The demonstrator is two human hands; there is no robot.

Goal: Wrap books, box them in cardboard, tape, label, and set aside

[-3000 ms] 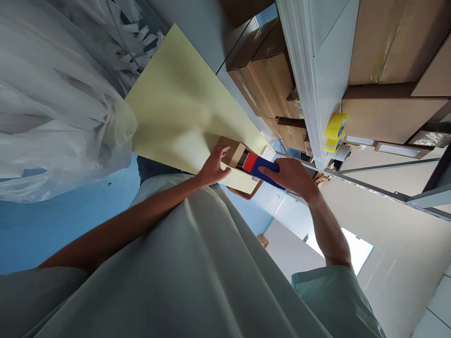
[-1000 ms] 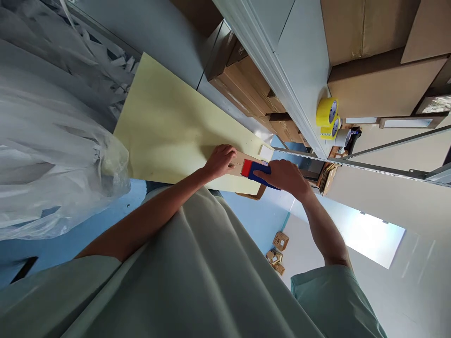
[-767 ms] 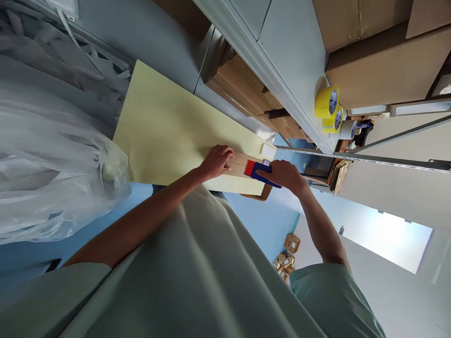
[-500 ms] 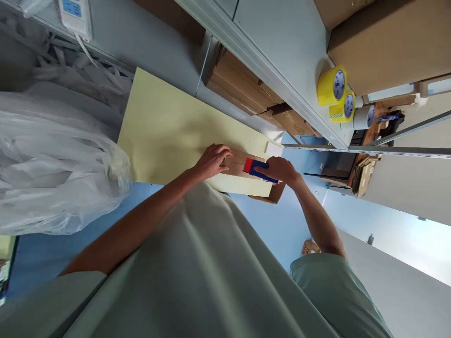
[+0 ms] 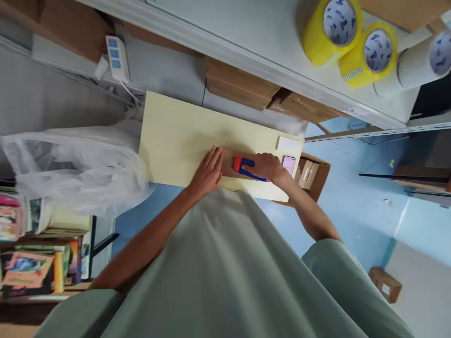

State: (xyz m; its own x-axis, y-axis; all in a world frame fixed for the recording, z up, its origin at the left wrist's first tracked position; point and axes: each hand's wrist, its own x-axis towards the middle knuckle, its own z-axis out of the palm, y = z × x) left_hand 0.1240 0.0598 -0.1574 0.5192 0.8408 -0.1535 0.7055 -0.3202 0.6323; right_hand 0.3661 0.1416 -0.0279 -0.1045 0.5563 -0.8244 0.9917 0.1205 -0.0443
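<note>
A narrow brown cardboard box lies lengthwise on the pale yellow tabletop. My left hand rests flat over the box's left end, its fingers stretched out side by side. Over the right part of the box, my right hand is wrapped round the handle of a blue-and-red tape dispenser. The dispenser's red head points left and sits on the box's top. Under my right hand, the box's right end is hidden.
A phone and a white block sit at the table's right end, near an open carton. Tape rolls stand on the shelf above. Plastic sheeting and books are at left.
My left hand has gone from curved fingers to lying flat on the box. The dispenser, earlier at the box's open end, now sits on its top. The view has turned.
</note>
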